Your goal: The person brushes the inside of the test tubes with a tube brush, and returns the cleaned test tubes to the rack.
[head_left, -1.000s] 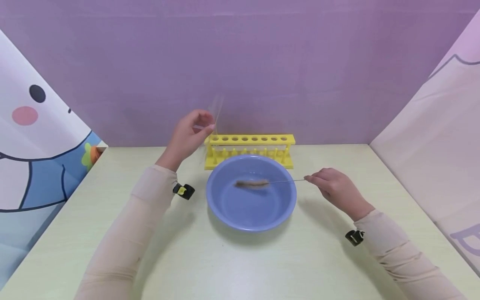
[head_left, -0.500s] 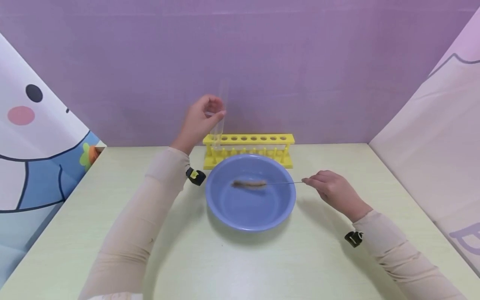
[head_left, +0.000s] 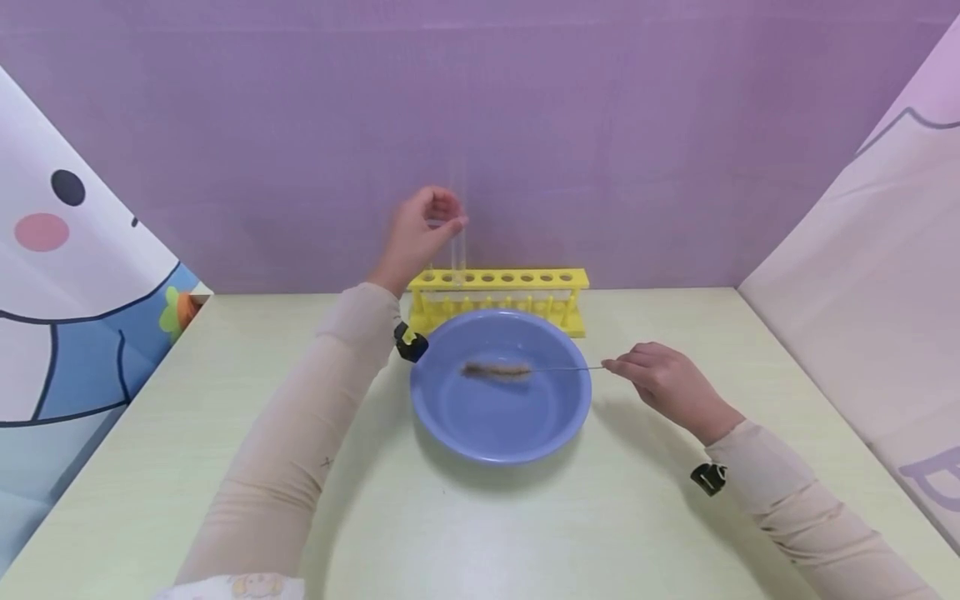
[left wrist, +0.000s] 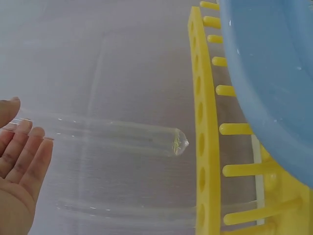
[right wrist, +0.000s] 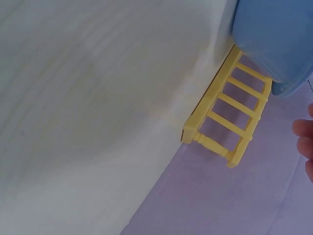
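Note:
My left hand (head_left: 422, 233) pinches a clear glass test tube (left wrist: 127, 134) between thumb and fingers. Its rounded bottom hangs just above the yellow test tube rack (head_left: 498, 279), close to the holes at the left end. A second clear tube (left wrist: 137, 213) passes through the rack's end hole in the left wrist view. My right hand (head_left: 671, 383) pinches the thin wire handle of a test tube brush (head_left: 497, 372), whose brown bristles are over the inside of the blue basin (head_left: 501, 429). Only the fingertips (right wrist: 305, 142) of that hand show in the right wrist view.
The basin stands directly in front of the rack and hides part of its base. Upright yellow pegs (left wrist: 237, 129) line the rack behind its holed bar. A purple backdrop (head_left: 600, 150) rises behind the pale table (head_left: 495, 533), with printed cloths at both sides.
My left hand has risen and moved right with the test tube, from beside the rack's left end to over its holes. The right hand and brush have barely shifted.

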A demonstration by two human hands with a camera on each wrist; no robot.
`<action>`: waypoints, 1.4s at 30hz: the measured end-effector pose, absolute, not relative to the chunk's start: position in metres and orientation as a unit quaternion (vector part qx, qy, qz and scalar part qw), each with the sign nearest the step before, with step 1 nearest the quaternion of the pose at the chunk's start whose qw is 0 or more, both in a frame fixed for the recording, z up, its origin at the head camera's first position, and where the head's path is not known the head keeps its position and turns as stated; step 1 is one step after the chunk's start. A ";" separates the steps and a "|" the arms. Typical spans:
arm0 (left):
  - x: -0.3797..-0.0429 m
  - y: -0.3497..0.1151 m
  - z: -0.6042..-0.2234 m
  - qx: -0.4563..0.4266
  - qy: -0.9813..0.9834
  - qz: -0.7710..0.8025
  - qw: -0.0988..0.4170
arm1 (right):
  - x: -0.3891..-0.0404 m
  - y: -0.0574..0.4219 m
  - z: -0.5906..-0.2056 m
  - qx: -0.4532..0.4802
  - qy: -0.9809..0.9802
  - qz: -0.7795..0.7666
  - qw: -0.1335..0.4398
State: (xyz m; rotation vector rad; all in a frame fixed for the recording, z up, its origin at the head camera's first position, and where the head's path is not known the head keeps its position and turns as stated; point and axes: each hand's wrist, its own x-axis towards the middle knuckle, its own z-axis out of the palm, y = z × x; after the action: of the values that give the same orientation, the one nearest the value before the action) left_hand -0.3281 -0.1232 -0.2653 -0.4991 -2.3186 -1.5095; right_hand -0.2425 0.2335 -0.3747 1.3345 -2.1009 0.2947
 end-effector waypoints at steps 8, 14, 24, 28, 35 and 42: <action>-0.341 -0.115 -0.270 -0.148 -0.801 -0.558 0.159 | -0.243 0.233 -0.375 0.511 -0.791 0.111 0.319; -0.351 -0.113 -0.280 -0.144 -0.792 -0.576 0.144 | -0.244 0.232 -0.377 0.513 -0.788 0.113 0.323; -0.353 -0.107 -0.291 -0.127 -0.802 -0.563 0.156 | -0.244 0.232 -0.378 0.511 -0.787 0.114 0.324; -0.356 -0.104 -0.294 -0.099 -0.814 -0.553 0.151 | -0.243 0.232 -0.378 0.512 -0.787 0.116 0.323; -0.357 -0.102 -0.300 -0.049 -0.833 -0.533 0.136 | -0.243 0.232 -0.379 0.513 -0.786 0.116 0.325; -0.359 -0.100 -0.304 -0.023 -0.852 -0.510 0.111 | -0.242 0.233 -0.379 0.510 -0.788 0.114 0.324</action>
State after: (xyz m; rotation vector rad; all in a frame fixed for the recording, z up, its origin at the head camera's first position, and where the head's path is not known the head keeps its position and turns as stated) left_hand -0.3587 -0.1004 -0.3043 -0.0685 -2.5038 -1.4991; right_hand -0.2417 0.2327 -0.3787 1.3383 -2.0680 0.2992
